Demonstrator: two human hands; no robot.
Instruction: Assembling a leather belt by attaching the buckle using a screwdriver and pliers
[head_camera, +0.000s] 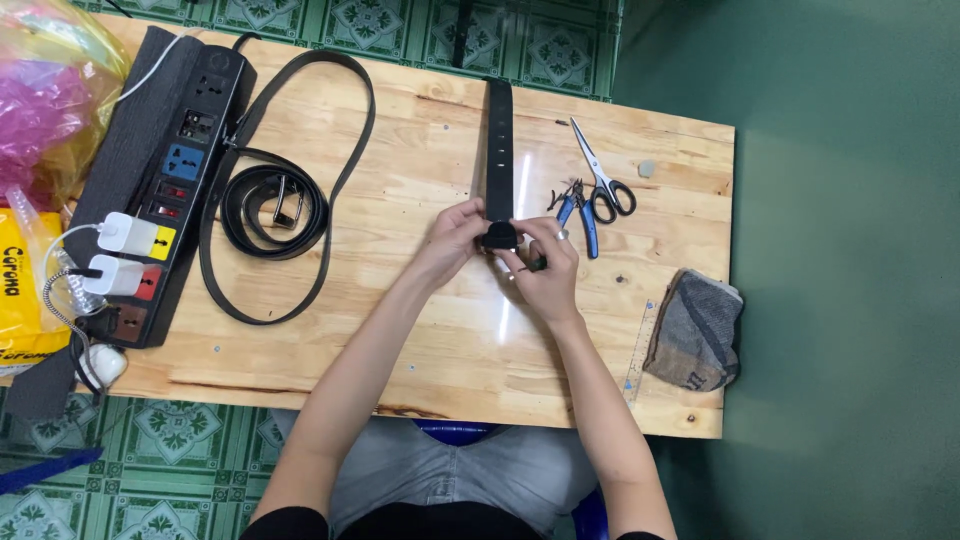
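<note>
While a black power strip with two white chargers plugged in lies along the left edge of the wooden tabletop, a coiled black belt with a metal buckle rests just beside it. At centre frame, a second black belt strap runs straight up toward the far edge of the tabletop, its near end folded into a loop. The left hand has its fingers closed on that folded end from the left side; the right hand, a ring on one finger, pinches the same end from the right, with a small dark object partly hidden under its fingers. Just right of the hands lie blue-handled pliers and black-handled scissors, close together. A folded grey cloth sits at the tabletop's lower right corner, well apart.
</note>
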